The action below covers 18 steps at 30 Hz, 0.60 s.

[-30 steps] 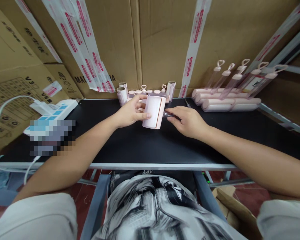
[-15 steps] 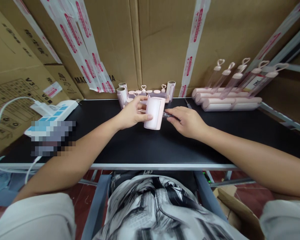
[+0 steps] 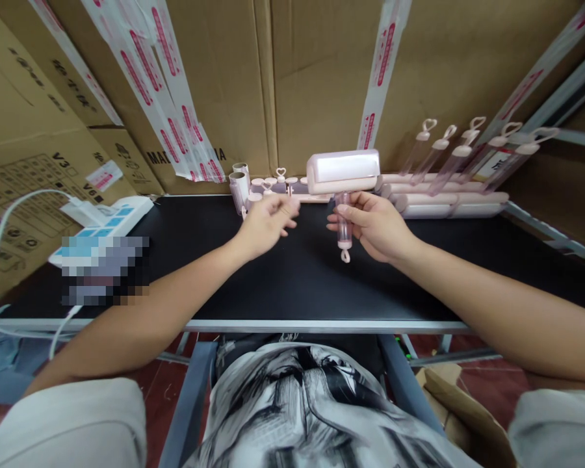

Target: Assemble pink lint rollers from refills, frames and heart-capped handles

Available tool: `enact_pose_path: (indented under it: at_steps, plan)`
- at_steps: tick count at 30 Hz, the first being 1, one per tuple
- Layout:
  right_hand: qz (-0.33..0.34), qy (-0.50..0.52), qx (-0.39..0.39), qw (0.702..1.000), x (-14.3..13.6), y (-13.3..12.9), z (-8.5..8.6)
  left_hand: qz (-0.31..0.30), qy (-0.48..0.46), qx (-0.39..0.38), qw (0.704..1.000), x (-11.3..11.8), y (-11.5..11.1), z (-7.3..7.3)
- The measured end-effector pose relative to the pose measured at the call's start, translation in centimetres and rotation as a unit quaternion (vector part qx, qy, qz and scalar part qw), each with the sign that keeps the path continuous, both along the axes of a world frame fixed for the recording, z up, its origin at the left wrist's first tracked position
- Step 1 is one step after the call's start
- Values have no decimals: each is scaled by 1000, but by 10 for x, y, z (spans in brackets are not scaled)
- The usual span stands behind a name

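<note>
A pink lint roller point(image 3: 344, 170) with a covered white roll and a clear handle is in my right hand point(image 3: 377, 224). The fingers wrap the handle, and its heart-shaped loop hangs at the bottom. The roller head is raised above the table, level and in front of the finished-looking rollers behind. My left hand point(image 3: 268, 224) is off to its left, fingers loosely bent and apart, with nothing seen in it. Just behind the left hand stand small roll pieces point(image 3: 240, 188) and pink-capped handles point(image 3: 273, 182), partly hidden by it.
Several lint rollers point(image 3: 448, 201) lie at the back right with handles upright. A power strip point(image 3: 104, 227) with a white cable point(image 3: 0, 240) and a pixelated object point(image 3: 104, 266) are at the left. Tall cardboard point(image 3: 316, 78) walls the back of the black table point(image 3: 273, 286).
My left hand has let go of the lint roller and moved slightly left. My right hand has turned the roller so its head is up and its handle points down.
</note>
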State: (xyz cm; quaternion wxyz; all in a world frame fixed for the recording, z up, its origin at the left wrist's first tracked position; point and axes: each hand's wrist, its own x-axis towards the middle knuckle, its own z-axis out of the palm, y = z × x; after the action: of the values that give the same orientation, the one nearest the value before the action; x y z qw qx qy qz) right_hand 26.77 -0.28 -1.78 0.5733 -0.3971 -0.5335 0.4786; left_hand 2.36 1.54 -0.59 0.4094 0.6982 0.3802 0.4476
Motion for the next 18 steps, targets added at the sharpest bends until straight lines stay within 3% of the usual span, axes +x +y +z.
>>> enact_pose_path:
  at_steps: [4, 8, 11, 14, 18]
  plan:
    - [7, 69, 1, 998, -13, -10, 0, -55, 177, 93, 978, 17, -24, -5]
    - [-12, 74, 59, 995, -29, -16, -12, -27, 252, 124, 959, 32, -40, -5]
    - [-21, 41, 110, 993, -35, -18, -18, -12, 224, 101, 969, 36, -41, -5]
    - [25, -16, 136, 990, -34, -21, -19, -8, 152, 73, 986, 34, -34, -4]
    - [54, -80, 165, 981, -27, -25, -20, 47, 73, 92, 992, 22, -20, 9]
